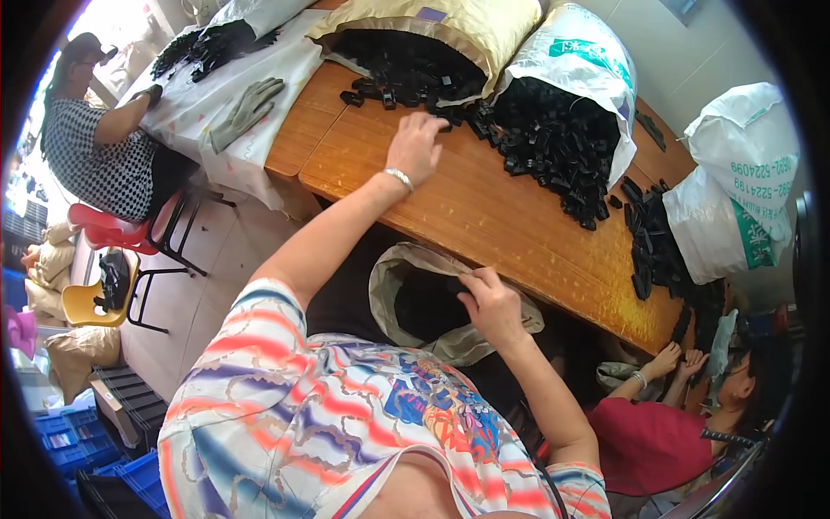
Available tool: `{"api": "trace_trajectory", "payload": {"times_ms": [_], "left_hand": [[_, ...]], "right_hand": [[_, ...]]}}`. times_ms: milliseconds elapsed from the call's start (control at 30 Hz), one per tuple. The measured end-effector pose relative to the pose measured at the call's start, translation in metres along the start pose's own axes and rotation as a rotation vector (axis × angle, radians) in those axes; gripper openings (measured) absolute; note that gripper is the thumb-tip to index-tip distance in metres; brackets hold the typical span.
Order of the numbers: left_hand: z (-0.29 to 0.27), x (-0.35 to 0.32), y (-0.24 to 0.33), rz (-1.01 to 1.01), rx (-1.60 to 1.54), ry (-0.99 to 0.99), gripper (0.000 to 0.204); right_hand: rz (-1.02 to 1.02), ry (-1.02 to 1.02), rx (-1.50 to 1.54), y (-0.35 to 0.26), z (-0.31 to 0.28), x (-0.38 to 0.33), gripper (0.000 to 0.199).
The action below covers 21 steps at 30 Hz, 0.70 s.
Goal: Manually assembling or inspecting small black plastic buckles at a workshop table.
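My left hand (413, 145) reaches over the wooden table (363, 156), palm down with its fingers stretched out. Its fingertips are close to loose small black plastic parts (389, 99) that spill from a tan sack (484, 39) lying on its side. Below the table edge, my right hand (494, 307) is above an open beige sack (393, 268) at my lap, fingers curled and thumb bent toward the index finger. Whatever the right hand pinches blends into the sack's dark inside. Black contents (424, 307) show within that sack, too dark to tell apart.
A white sack (575, 52) spills a large black heap (562, 147); another white sack (735, 182) stands to the right. At left, a person (95, 147) sits by a cloth-covered table with a glove (246, 112). A person in red (657, 441) handles black strips at right.
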<state>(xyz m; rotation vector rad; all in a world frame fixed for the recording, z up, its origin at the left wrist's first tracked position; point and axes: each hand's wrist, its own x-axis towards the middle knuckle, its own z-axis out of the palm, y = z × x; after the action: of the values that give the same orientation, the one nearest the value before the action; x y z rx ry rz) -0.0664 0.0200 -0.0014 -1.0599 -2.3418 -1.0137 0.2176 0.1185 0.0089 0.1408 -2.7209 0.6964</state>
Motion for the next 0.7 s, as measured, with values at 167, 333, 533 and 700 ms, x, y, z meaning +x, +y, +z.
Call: {"api": "trace_trajectory", "payload": {"times_ms": [167, 333, 533, 700], "left_hand": [[0.024, 0.022, -0.029, -0.012, 0.176, 0.039, 0.056], [0.029, 0.025, -0.014, 0.013, 0.035, -0.127, 0.051], [0.023, -0.004, 0.025, 0.154, -0.146, -0.174, 0.042], [0.014, -0.016, 0.035, 0.152, -0.219, -0.141, 0.018]], "right_hand": [[0.017, 0.005, 0.05, 0.008, -0.01, 0.025, 0.02], [0.034, 0.202, -0.063, 0.062, -0.028, 0.074, 0.013], [0.164, 0.229, -0.247, 0.126, -0.03, 0.124, 0.023], [0.221, 0.148, -0.365, 0.139, -0.025, 0.138, 0.018]]}}
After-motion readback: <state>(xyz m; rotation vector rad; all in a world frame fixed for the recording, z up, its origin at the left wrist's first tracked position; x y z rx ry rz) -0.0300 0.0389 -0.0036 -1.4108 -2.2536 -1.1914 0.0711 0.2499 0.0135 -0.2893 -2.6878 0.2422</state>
